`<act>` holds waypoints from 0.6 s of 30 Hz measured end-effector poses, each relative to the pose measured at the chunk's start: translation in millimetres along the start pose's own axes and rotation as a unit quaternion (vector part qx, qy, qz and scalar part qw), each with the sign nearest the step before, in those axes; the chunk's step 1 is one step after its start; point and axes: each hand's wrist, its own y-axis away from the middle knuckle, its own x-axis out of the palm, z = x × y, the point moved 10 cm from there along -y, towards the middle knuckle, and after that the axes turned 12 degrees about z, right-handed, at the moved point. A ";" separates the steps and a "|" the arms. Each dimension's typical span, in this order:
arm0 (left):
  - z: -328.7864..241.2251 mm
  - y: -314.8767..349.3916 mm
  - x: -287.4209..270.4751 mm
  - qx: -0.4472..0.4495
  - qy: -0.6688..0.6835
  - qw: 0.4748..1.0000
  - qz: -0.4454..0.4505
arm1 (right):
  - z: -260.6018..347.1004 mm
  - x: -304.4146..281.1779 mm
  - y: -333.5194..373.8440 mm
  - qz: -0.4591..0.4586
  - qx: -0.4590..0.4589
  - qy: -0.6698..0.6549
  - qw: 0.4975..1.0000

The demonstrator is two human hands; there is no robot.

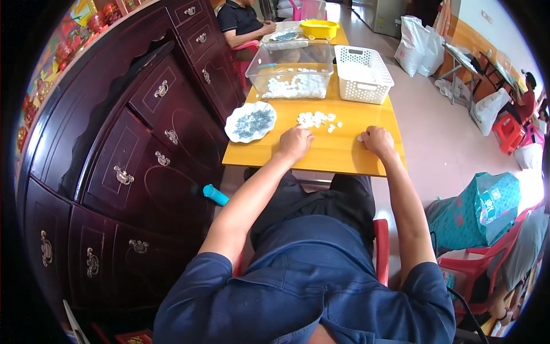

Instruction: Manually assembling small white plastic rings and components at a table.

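Note:
My left hand (296,143) rests on the yellow wooden table (332,155), fingers curled closed and turned down. Whatever it may hold is hidden. Just beyond it lies a loose pile of small white pieces (312,118), with a few strays to the right. Near the table's right edge, my right hand (379,141) is closed too, and a small white piece (360,138) shows at its fingertips. Left of my left hand sits a white scalloped plate (231,127) heaped with tiny grey-blue parts (253,122).
A clear plastic bin (269,69) with many white pieces stands beyond the pile, beside a white perforated basket (365,94). Farther off are a yellow tub (319,30) and a seated person (243,26). Dark wooden cabinets (143,143) line the left; a teal bag (475,212) stands right.

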 end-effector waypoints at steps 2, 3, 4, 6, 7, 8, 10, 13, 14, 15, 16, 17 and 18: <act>2.2 -4.8 -0.1 -0.010 0.017 1.000 -0.002 | -1.7 0.2 -1.7 -0.011 0.003 0.004 1.000; 1.8 -8.6 -0.2 -0.011 0.020 1.000 -0.003 | -5.9 -4.7 1.4 -0.048 0.012 -0.008 0.999; 8.9 -11.0 2.5 -0.043 0.028 0.998 0.022 | -3.8 -10.5 7.1 -0.084 0.018 -0.020 0.996; 14.6 -11.7 5.1 -0.077 0.037 0.995 0.046 | 6.3 -10.8 20.8 -0.117 -0.007 -0.056 0.992; 14.6 -10.9 3.5 -0.080 0.044 0.995 0.045 | 16.3 -16.0 33.8 -0.151 -0.031 -0.094 0.984; 17.5 -10.0 3.8 -0.082 0.050 0.994 0.044 | 28.5 -16.6 45.3 -0.166 -0.061 -0.128 0.976; 22.5 -4.9 4.5 -0.074 0.055 0.995 0.025 | 51.9 -12.0 63.1 -0.164 -0.119 -0.192 0.960; 7.0 -1.0 0.0 -0.036 0.101 0.994 -0.012 | 58.0 12.2 65.9 -0.113 -0.135 -0.316 0.932; -1.9 1.1 -5.0 -0.014 0.141 0.989 -0.035 | 60.4 18.3 68.4 -0.114 -0.140 -0.332 0.926; -9.7 1.4 -5.5 -0.012 0.141 0.989 -0.032 | 62.8 28.0 67.6 -0.093 -0.140 -0.365 0.916; -14.5 3.4 -4.5 -0.006 0.200 0.979 -0.032 | 68.1 36.3 67.6 -0.070 -0.141 -0.399 0.904; -19.7 5.6 -2.9 0.000 0.258 0.966 -0.031 | 73.1 45.2 66.0 -0.042 -0.145 -0.472 0.868; -25.0 7.8 1.5 -0.005 0.293 0.956 -0.018 | 76.5 48.7 67.9 -0.044 -0.142 -0.475 0.867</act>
